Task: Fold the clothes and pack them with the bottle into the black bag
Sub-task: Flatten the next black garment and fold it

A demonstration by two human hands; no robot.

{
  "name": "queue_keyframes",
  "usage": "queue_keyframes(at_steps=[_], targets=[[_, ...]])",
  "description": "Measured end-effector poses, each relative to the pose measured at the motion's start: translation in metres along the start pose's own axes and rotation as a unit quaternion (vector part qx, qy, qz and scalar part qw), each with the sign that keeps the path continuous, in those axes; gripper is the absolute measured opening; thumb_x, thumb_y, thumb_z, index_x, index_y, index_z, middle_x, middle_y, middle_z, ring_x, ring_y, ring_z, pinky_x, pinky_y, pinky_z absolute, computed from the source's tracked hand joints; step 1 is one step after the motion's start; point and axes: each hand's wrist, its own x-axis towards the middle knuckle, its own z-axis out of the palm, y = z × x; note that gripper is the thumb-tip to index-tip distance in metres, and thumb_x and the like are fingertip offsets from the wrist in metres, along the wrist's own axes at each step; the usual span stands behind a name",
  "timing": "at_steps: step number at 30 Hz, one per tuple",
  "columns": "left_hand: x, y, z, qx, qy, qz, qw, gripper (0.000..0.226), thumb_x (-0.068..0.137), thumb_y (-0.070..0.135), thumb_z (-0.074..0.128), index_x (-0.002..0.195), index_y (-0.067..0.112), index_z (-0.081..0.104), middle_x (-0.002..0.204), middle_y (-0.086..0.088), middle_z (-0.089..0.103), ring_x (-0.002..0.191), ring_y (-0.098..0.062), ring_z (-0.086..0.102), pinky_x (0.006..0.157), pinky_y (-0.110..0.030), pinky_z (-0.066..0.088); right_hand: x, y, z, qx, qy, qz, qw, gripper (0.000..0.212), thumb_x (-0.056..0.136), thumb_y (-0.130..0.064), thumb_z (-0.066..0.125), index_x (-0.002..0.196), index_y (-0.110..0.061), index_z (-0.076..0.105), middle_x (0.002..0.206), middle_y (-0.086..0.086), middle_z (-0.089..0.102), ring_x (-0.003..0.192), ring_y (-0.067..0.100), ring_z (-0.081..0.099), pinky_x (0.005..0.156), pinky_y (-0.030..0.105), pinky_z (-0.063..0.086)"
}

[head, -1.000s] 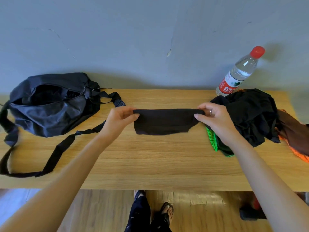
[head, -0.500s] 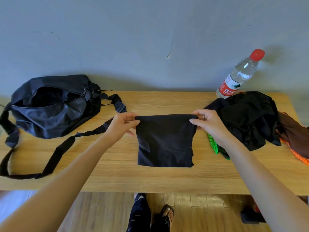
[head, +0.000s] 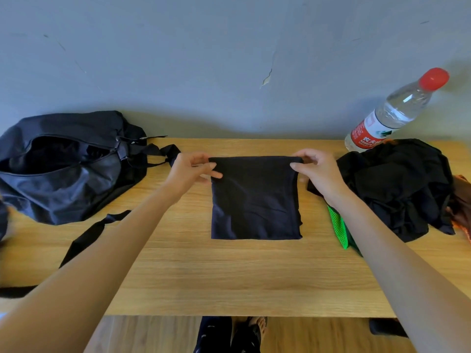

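Observation:
A dark folded garment lies as a neat rectangle in the middle of the wooden table. My left hand pinches its far left corner and my right hand pinches its far right corner. The black bag sits at the left with its zip open and its strap trailing toward the front edge. A clear water bottle with a red cap and red label stands at the back right. A heap of unfolded black clothes lies at the right, over a green mesh piece.
A brown and orange garment lies at the table's far right edge. A grey wall rises right behind the table. Below the front edge I see wooden floor and a person's feet.
The garment was held up off the table as a short band; both hands have carried its top edge away from me and laid it flat as a rectangle.

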Motion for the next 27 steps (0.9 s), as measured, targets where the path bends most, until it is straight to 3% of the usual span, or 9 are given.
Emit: queue_keyframes(at_steps=[1,3,5,7,12,18,27], targets=[[-0.001,0.0,0.0,-0.013,-0.009,-0.002,1.0,0.018,0.091,0.004,0.055,0.107,0.002,0.063,0.098,-0.009,0.069,0.086,-0.013,0.07,0.068,-0.023,0.058,-0.003,0.001,-0.002,0.013,-0.01,0.0,1.0,0.021,0.088,-0.005,0.061,0.088,-0.025,0.064,0.093,-0.001,0.065,0.078,0.013,0.064,0.064,0.025,0.054],[-0.008,-0.003,-0.002,-0.028,-0.026,0.0,0.999,0.022,0.089,0.001,0.056,0.11,0.001,0.062,0.104,-0.011,0.068,0.094,-0.015,0.069,0.073,-0.023,0.057,-0.011,0.006,-0.005,0.024,-0.022,-0.005,0.999,0.02,0.086,-0.002,0.063,0.089,-0.022,0.067,0.094,-0.001,0.068,0.088,0.014,0.065,0.074,0.029,0.055],[-0.018,-0.008,-0.004,-0.017,-0.045,0.013,0.999,0.023,0.086,-0.002,0.058,0.108,0.005,0.064,0.105,-0.005,0.069,0.097,-0.012,0.068,0.075,-0.018,0.054,-0.021,0.011,-0.007,0.002,-0.028,-0.015,0.999,0.019,0.083,-0.003,0.066,0.089,-0.02,0.069,0.095,-0.005,0.07,0.096,0.011,0.064,0.088,0.032,0.049],[-0.031,-0.014,-0.004,-0.003,-0.057,0.023,0.998,0.024,0.084,-0.005,0.059,0.102,0.01,0.066,0.107,0.002,0.068,0.1,-0.007,0.066,0.077,-0.014,0.051,-0.035,0.016,-0.007,0.006,-0.033,-0.018,0.999,0.018,0.081,-0.001,0.067,0.089,-0.017,0.071,0.097,-0.006,0.071,0.099,0.008,0.063,0.093,0.032,0.046],[-0.06,-0.033,-0.005,0.019,-0.082,0.035,0.996,0.022,0.081,-0.006,0.062,0.096,0.009,0.071,0.114,0.003,0.067,0.112,-0.004,0.058,0.088,-0.014,0.047,-0.068,0.022,-0.003,0.059,-0.047,-0.024,0.997,0.023,0.078,0.012,0.064,0.086,-0.008,0.071,0.103,0.001,0.07,0.106,0.008,0.062,0.086,0.02,0.051],[-0.083,-0.052,-0.001,0.06,-0.094,0.066,0.992,0.043,0.078,-0.013,0.062,0.084,0.027,0.074,0.11,0.01,0.066,0.114,-0.003,0.055,0.087,-0.02,0.051,-0.092,0.037,0.005,0.018,-0.057,-0.032,0.998,0.026,0.075,0.014,0.065,0.081,-0.01,0.071,0.105,-0.004,0.069,0.111,0.004,0.058,0.093,0.021,0.046],[-0.107,-0.058,0.012,0.094,-0.109,0.095,0.985,0.034,0.079,-0.01,0.063,0.085,0.021,0.075,0.113,0.016,0.062,0.109,-0.007,0.056,0.083,-0.023,0.05,-0.114,0.053,0.004,-0.026,-0.048,-0.037,0.998,0.033,0.074,0.017,0.062,0.077,-0.015,0.069,0.107,-0.007,0.066,0.113,-0.001,0.055,0.091,0.011,0.043]])
